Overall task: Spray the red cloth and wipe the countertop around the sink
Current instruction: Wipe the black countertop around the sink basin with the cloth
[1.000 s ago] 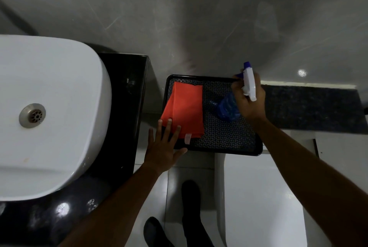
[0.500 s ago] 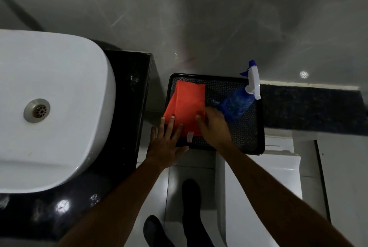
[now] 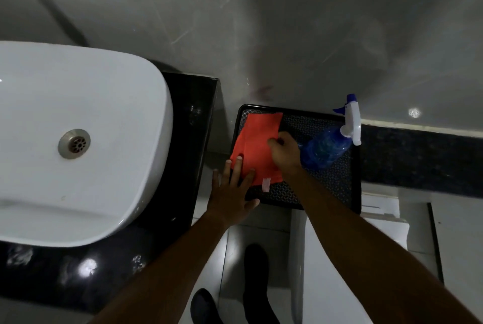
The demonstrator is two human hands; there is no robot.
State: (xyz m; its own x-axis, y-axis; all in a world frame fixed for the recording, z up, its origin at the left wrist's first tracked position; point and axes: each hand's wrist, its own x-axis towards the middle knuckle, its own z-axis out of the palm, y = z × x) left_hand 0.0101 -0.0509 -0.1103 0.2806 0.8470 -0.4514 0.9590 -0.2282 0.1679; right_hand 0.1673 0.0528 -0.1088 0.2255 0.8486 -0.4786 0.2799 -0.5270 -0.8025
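Observation:
A folded red cloth [image 3: 254, 142] lies on the left half of a black patterned tray [image 3: 332, 187]. My right hand [image 3: 285, 151] rests on the cloth's right edge with fingers curled onto the fabric. My left hand [image 3: 231, 193] lies flat with fingers spread, its fingertips on the cloth's near left corner and the tray's rim. A blue spray bottle [image 3: 328, 147] with a white and blue trigger head [image 3: 351, 122] stands tilted on the right of the tray, free of both hands. The white sink basin [image 3: 78, 140] sits on a black countertop [image 3: 183, 167] to the left.
A grey wall [image 3: 261, 23] rises behind the tray and sink. The drain [image 3: 74, 144] is in the middle of the basin. A white toilet tank and lid [image 3: 339, 258] lie under the tray. My dark shoes [image 3: 256, 284] stand on the pale floor tiles below.
My right hand let go of the spray bottle, leaving it on the tray, and moved left onto the red cloth. My left hand stayed at the cloth's near corner.

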